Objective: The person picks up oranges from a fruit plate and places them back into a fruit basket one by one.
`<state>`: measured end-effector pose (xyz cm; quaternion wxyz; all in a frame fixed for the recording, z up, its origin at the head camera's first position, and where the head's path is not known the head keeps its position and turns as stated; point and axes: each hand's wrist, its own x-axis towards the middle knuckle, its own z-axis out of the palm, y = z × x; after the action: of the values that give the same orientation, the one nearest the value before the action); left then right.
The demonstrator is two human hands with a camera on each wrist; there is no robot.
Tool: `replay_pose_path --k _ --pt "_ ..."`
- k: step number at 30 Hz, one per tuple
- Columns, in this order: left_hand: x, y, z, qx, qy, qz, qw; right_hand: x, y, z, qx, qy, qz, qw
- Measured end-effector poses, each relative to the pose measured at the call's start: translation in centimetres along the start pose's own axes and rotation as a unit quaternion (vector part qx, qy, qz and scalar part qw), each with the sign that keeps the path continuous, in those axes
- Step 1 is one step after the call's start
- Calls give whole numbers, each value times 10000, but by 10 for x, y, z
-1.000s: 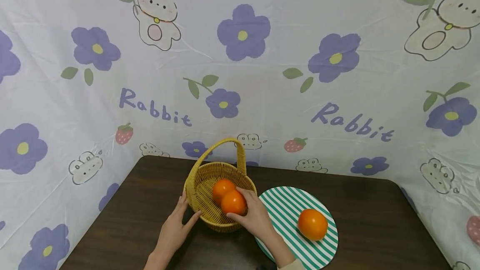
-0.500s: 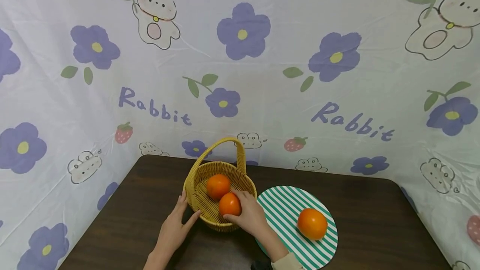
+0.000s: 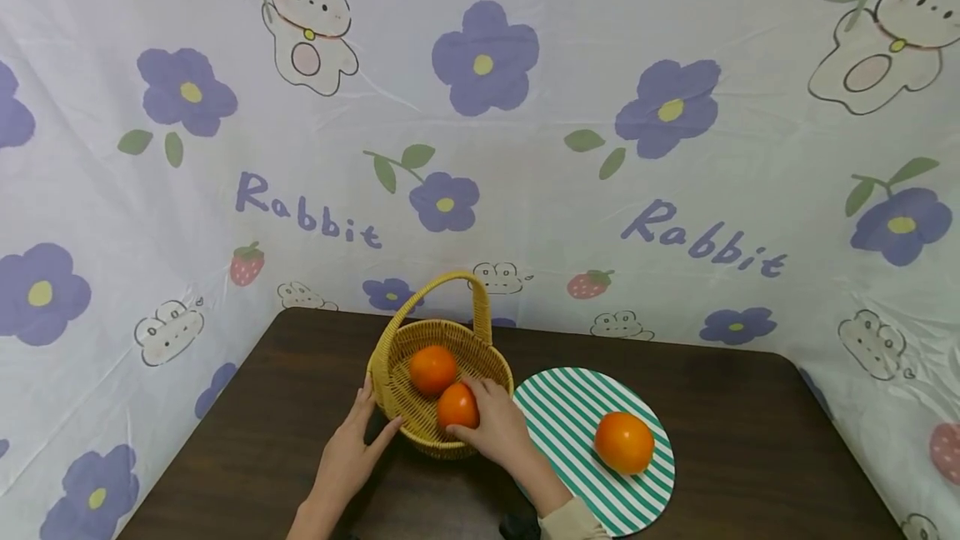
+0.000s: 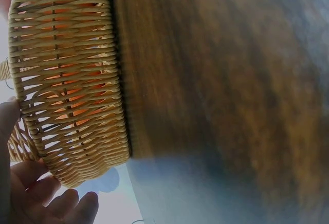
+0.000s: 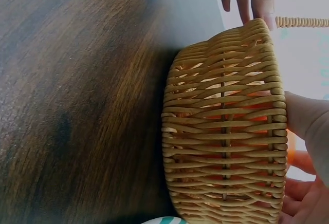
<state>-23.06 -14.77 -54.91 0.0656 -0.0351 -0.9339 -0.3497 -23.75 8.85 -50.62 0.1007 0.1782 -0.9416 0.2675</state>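
A yellow woven basket [image 3: 438,448] with a tall arched handle stands on the table in the head view. My left hand [image 3: 347,448] holds its left side, the thumb on the front rim and the fingers round the outer wall. Inside the basket, my right hand [image 3: 498,427] grips a smooth orange persimmon [image 3: 457,407] between thumb and fingers. Another persimmon [image 3: 432,370] lies in the basket behind it. In both wrist views the weave [image 4: 67,70] hides most of the fruit. A third persimmon [image 3: 624,443] sits on a green-and-white striped round plate [image 3: 558,394] to the right.
Dark wood tabletop [image 3: 735,432] lies under everything. A white cloth [image 3: 555,215] printed with flowers and rabbits hangs behind and at both sides. A small black object [image 3: 519,525] shows beside my right sleeve.
My right hand has moved slightly left inside the basket with its persimmon. The other persimmon in there has shifted left and back. My left hand keeps its place.
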Motion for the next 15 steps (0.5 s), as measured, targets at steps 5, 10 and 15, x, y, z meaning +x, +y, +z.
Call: replay_pose_path --k 5,10,15 --pt "1 -1 1 22 22 14 10000 -3 1 -2 410 -28 -193 9990" --pt "0 0 0 32 -17 -15 10000 -10 1 -7 789 -14 -427 9960" --pt "0 0 1 9 -46 -32 10000 -17 1 -18 990 268 -485 9935"
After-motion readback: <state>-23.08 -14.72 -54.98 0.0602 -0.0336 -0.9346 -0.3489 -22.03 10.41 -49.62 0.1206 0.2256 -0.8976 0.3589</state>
